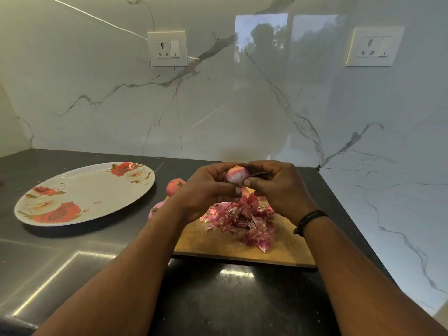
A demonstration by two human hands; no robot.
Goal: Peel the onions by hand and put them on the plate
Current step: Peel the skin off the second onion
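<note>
While both hands work above the far end of the cutting board (242,248), they share one small onion (236,175): the left hand (206,190) curls round it from the left, and the right hand (278,187) pinches it from the right, fingers bent over its top. A strip of skin hangs down from the onion between the two thumbs. Below, a heap of reddish onion peels (244,219) lies on the board. Two unpeeled onions sit on the dark table (60,258) just left of the board, one farther (175,186), one nearer (155,209) and partly hidden by the left forearm. Well to the left rests a floral plate (84,190), carrying only a tiny scrap of peel. A dark band (309,220) circles the right wrist. Behind stands a marble wall with two sockets (167,49).
</note>
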